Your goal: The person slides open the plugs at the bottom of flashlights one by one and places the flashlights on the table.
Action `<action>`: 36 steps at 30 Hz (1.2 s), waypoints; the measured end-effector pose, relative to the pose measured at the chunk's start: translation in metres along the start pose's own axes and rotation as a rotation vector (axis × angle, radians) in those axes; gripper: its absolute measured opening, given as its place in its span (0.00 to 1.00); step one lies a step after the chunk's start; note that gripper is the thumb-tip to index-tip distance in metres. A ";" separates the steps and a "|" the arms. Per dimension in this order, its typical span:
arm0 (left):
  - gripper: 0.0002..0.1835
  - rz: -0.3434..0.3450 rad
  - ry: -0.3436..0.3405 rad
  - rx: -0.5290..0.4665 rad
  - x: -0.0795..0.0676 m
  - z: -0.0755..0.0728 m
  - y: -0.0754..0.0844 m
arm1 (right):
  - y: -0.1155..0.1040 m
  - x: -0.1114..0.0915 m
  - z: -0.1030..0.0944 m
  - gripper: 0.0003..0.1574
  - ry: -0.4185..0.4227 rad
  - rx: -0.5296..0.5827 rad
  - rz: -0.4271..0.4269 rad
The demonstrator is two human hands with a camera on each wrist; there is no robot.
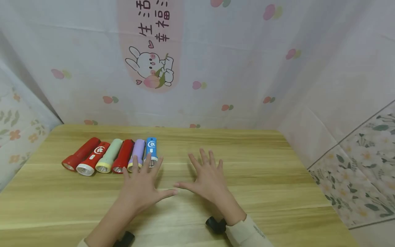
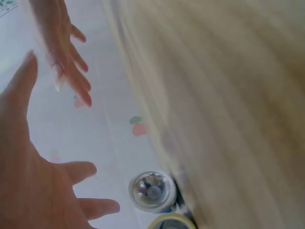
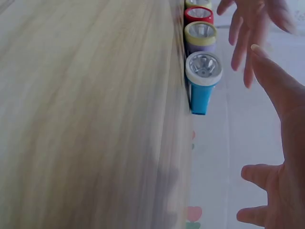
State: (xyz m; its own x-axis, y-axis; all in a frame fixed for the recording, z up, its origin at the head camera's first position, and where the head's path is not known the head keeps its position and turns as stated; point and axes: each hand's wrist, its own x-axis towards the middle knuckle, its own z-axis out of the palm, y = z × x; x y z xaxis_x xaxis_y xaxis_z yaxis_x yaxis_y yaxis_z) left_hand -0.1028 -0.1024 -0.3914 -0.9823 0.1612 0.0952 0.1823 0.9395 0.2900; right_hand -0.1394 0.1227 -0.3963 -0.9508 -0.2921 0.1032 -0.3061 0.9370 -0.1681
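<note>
Several flashlights lie side by side at the left of the table, lens ends toward me. From left to right come a plain red flashlight [image 1: 82, 153], a red one with a white head [image 1: 94, 158], a pale green flashlight [image 1: 110, 154], another red flashlight [image 1: 124, 155], a purple flashlight [image 1: 138, 152] and a blue flashlight [image 1: 151, 148] with a white head. My left hand [image 1: 140, 188] is spread, its fingertips overlapping the purple and blue flashlights in the head view. Fingers apart, my right hand [image 1: 208, 181] hovers over the table to the right. Both hands hold nothing.
The wood-grain table [image 1: 262, 192] reaches back to a white curtain [image 1: 234, 61] printed with a rabbit and fruit. Floral cloth [image 1: 361, 171] hangs at the right. Black wrist devices [image 1: 216, 225] sit under both wrists.
</note>
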 end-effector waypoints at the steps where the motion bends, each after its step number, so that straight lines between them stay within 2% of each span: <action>1: 0.60 -0.008 -0.002 -0.002 0.001 -0.002 0.000 | -0.001 0.001 0.000 0.68 -0.003 0.003 -0.003; 5: 0.58 -0.036 -0.018 -0.005 0.005 -0.010 -0.003 | -0.008 0.006 0.000 0.65 -0.024 0.022 -0.016; 11: 0.53 -0.094 -0.026 -0.026 0.012 -0.023 -0.007 | -0.020 0.013 0.001 0.59 -0.060 0.107 -0.021; 16: 0.42 -0.166 0.048 -0.081 0.017 -0.033 -0.009 | -0.029 0.018 0.000 0.54 -0.101 0.210 -0.007; 20: 0.35 -0.183 0.094 -0.092 0.020 -0.040 -0.011 | -0.035 0.022 0.002 0.53 -0.118 0.313 0.009; 27: 0.36 -0.223 0.059 -0.153 0.034 -0.052 -0.018 | -0.045 0.025 0.005 0.53 -0.109 0.415 0.030; 32: 0.37 -0.246 0.023 -0.187 0.047 -0.053 -0.026 | -0.050 0.029 0.006 0.54 -0.096 0.449 0.032; 36: 0.37 -0.258 -0.009 -0.222 0.054 -0.052 -0.030 | -0.056 0.034 0.007 0.52 -0.077 0.468 0.034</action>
State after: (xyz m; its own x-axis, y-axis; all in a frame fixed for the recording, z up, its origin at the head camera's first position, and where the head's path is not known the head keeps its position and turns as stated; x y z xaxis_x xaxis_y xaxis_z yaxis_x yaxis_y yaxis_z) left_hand -0.1590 -0.1380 -0.3452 -0.9974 -0.0700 -0.0164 -0.0687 0.8609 0.5041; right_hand -0.1548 0.0591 -0.3900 -0.9561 -0.2925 0.0204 -0.2466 0.7644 -0.5957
